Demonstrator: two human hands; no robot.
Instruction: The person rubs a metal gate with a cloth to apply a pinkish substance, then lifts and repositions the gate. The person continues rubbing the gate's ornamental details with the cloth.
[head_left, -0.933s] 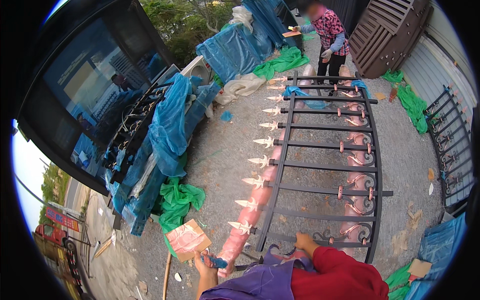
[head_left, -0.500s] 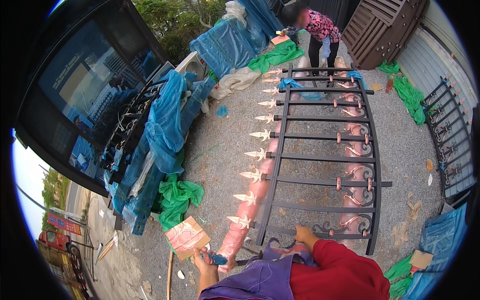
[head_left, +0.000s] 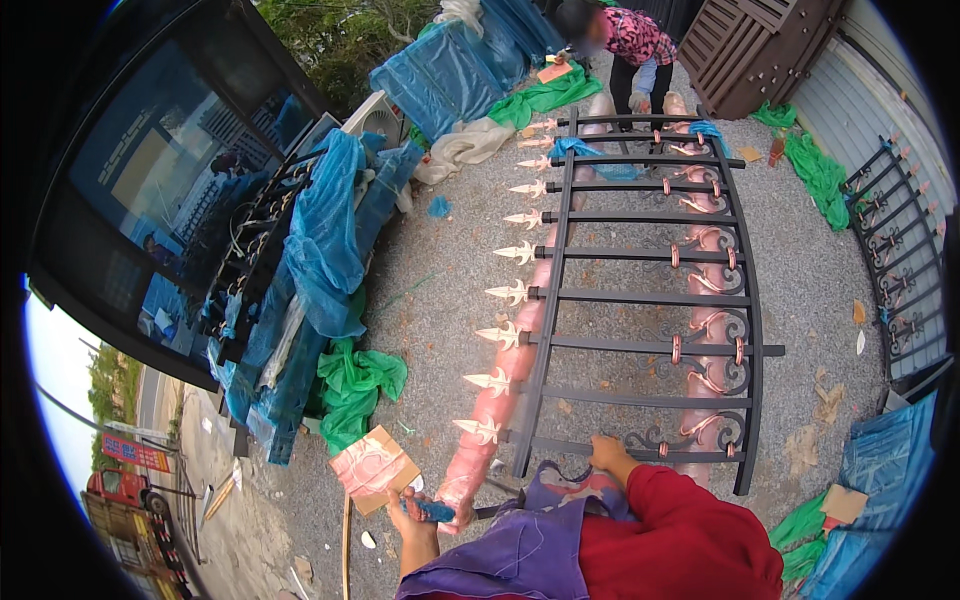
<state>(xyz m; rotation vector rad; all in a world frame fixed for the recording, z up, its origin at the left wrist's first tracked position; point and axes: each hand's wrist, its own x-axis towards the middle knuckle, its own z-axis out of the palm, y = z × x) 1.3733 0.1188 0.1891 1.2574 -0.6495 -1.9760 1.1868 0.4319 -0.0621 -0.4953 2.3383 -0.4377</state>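
A black metal fence panel [head_left: 650,295] with copper-painted spearheads [head_left: 508,335] and scrolls lies across two pink plastic-wrapped supports [head_left: 492,408]. My right hand [head_left: 608,453] is closed around the panel's nearest bar. At lower left, my left hand [head_left: 415,516] is closed at the lower corner of a cardboard piece [head_left: 372,466] smeared with copper colour. A blue object [head_left: 432,511] lies against the left palm, its kind unclear. At the panel's far end a co-worker [head_left: 642,45] in a pink checked top bends over, near another coloured board [head_left: 553,72].
Blue plastic-wrapped stacks [head_left: 325,240] stand at left, with green netting [head_left: 358,385] below. Another fence panel [head_left: 900,260] leans on the right wall. Brown slatted panels [head_left: 755,55] stand at back right. Gravel [head_left: 450,260] covers the ground.
The whole view has shifted slightly, so the panel and surroundings sit higher in the picture. My right hand stays on the bar and my left hand stays at the cardboard.
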